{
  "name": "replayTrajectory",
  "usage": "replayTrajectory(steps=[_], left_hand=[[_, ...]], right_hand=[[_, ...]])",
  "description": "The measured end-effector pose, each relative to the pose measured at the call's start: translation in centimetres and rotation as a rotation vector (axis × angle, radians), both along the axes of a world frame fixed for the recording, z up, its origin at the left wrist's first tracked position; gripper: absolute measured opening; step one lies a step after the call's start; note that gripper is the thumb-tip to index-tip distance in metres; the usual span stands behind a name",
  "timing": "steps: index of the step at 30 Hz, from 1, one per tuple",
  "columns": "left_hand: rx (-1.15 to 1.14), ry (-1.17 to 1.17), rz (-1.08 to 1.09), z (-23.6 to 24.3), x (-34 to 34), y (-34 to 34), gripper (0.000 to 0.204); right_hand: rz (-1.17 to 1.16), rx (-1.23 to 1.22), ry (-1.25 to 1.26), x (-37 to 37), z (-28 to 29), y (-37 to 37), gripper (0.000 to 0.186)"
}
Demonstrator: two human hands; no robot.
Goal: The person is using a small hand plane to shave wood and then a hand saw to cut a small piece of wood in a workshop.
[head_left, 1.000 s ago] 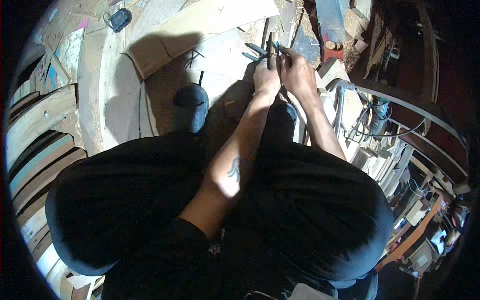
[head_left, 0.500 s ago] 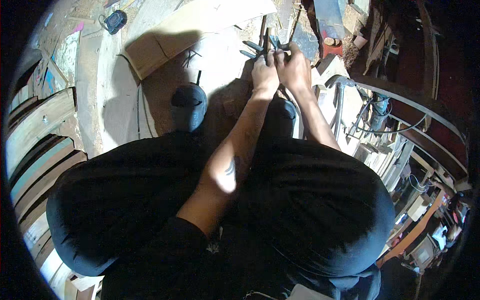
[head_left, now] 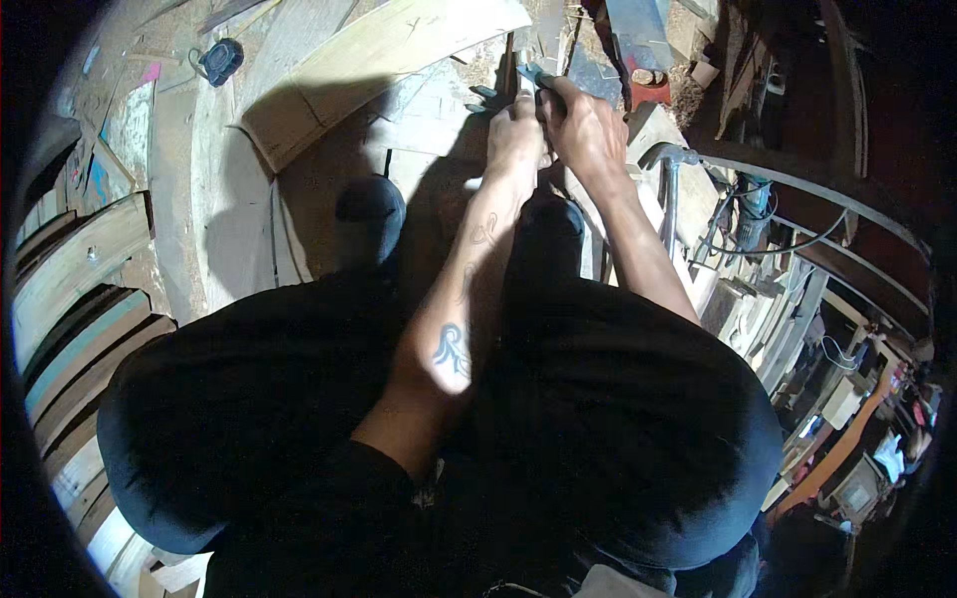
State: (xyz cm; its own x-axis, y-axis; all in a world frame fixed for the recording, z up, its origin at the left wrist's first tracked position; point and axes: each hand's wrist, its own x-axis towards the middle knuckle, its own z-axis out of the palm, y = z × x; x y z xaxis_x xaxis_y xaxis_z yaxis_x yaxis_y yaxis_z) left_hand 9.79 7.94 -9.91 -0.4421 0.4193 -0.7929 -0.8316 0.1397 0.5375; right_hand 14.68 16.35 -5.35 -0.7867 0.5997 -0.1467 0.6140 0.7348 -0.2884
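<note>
While the left hand (head_left: 515, 135) grips a wooden strip (head_left: 522, 60), the right hand (head_left: 588, 128) pinches a bluish object (head_left: 538, 75) beside it.

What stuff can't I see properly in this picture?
All in the head view:
Saw: far end cut off by the top edge.
Left hand: its own back hides the palm.
Bluish thing by the right hand: too small to name.
Far-right clutter: too small, dim.

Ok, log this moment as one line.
left hand: holding narrow wooden piece | right hand: alongside, at small blue item | nearby: claw hammer, red-handled handsaw, tape measure
</note>
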Motion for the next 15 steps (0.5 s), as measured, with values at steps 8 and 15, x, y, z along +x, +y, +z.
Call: replayTrajectory(steps=[8, 15], left_hand=[[0.117, -0.023, -0.02, 5.4, -0.6, -0.8, 0.044], [0.072, 0.075, -0.041, 0.4, 2.1, 0.2, 0.052]], right_hand=[[-0.187, 0.097, -0.107, 0.6, 3.6, 9.7, 0.031], [-0.004, -0.331, 0.126, 1.8, 4.0, 3.1, 0.037]])
